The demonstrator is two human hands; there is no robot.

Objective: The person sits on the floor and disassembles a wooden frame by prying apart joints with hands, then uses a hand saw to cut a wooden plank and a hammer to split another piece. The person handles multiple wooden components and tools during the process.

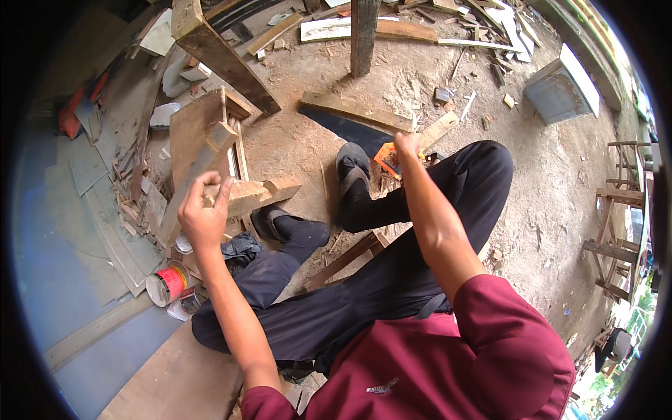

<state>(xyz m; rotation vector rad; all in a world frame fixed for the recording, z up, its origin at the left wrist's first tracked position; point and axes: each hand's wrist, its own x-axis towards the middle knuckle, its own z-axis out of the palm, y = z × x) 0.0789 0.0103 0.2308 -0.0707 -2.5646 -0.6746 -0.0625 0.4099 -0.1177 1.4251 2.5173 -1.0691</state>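
My left hand is raised beside a wooden frame, its fingers loosely bent and the thumb apart, with nothing visible in it. Just beyond its fingertips runs a thick wooden piece of that frame. A flat wooden panel stands behind it. My right hand, by my right knee, is closed on a hand saw with an orange and black handle. What looks like its dark blade stretches toward the far left, next to a wooden board. My fingers partly hide the handle.
Two wooden posts rise at the far side. Scrap wood litters the back of the dirt floor. A grey box stands at far right, a wooden rack at right. A red-and-white can sits at left.
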